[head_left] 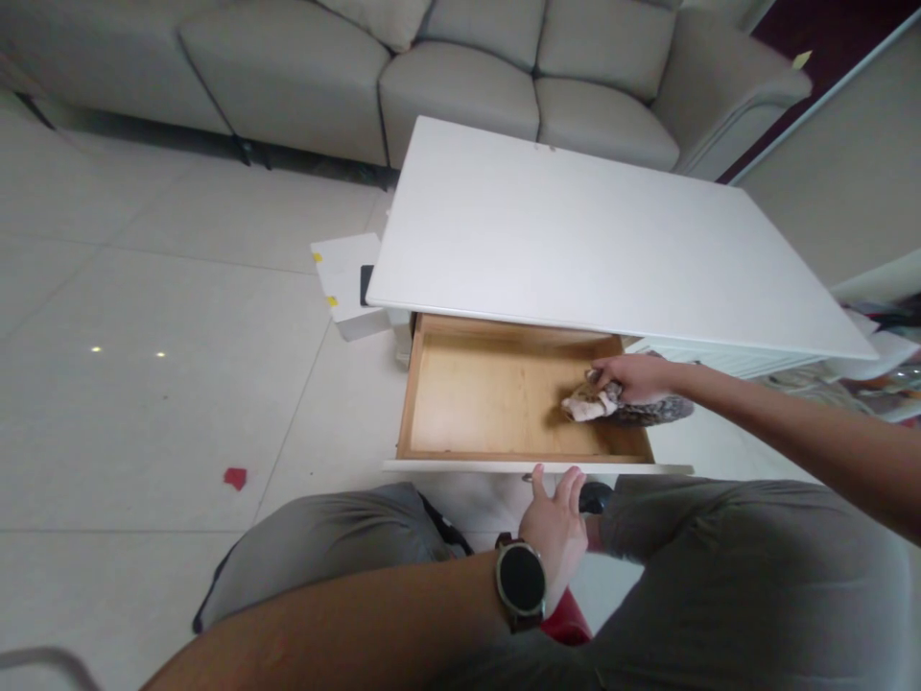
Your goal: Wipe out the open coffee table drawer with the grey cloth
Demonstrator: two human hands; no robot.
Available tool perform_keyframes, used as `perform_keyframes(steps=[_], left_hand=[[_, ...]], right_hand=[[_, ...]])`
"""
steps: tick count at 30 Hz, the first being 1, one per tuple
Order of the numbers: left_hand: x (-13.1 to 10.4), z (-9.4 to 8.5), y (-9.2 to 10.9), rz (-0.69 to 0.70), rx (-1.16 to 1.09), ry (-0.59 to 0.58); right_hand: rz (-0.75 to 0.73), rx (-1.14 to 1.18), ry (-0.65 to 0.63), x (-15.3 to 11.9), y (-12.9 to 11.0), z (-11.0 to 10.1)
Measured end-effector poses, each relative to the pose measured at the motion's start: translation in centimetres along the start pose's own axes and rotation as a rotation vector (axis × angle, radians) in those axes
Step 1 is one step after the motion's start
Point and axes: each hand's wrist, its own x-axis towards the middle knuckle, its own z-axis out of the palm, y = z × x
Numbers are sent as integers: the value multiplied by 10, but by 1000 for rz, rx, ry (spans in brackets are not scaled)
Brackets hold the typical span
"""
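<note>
Furry thing [654,413] across the right side of the open drawer [475,393].
Our right grip [637,377] is closed around it; our left grip [557,528], fingers spread, touches the drawer front [460,467]. We should steady the drawer and avoid rubbing its side.

The desk [597,240] stands before the sofa [460,101], on the floor [165,413]. Its drawer [460,398] juts out from the near side, toward the person's legs [755,566]. At the drawer's right end, the bundle [648,413] lies partly inside and partly past the side wall, beneath the right hand [637,377]. The left hand [557,528] is at the drawer's near edge, around its middle. A box [349,274] sits just left of the desk; nearer and farther left, a scrap [235,478] lies on the floor.
</note>
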Motion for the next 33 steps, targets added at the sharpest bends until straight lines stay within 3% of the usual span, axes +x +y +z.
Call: perform_keyframes(steps=[2, 4, 10, 14, 21, 25, 29, 33], left_hand=[[0, -1, 1, -5, -2, -4], [0, 1, 2, -18, 10, 9], [2, 10, 6, -18, 44, 42], [2, 12, 5, -8, 48, 57], [2, 18, 9, -20, 59, 50], [4, 20, 11, -31, 63, 44], [7, 20, 10, -75, 87, 75], [10, 15, 5, -96, 37, 101]], right_hand=[[-78, 3, 36, 5, -8, -13], [-94, -42, 127, 12, -18, -11], [-40, -169, 326, 34, -42, 57], [34, -94, 260, 38, -43, 88], [81, 28, 92, 64, -34, 116], [212, 64, 89, 104, -41, 116], [294, 104, 152, 138, -55, 95], [309, 89, 246, 153, -73, 76]])
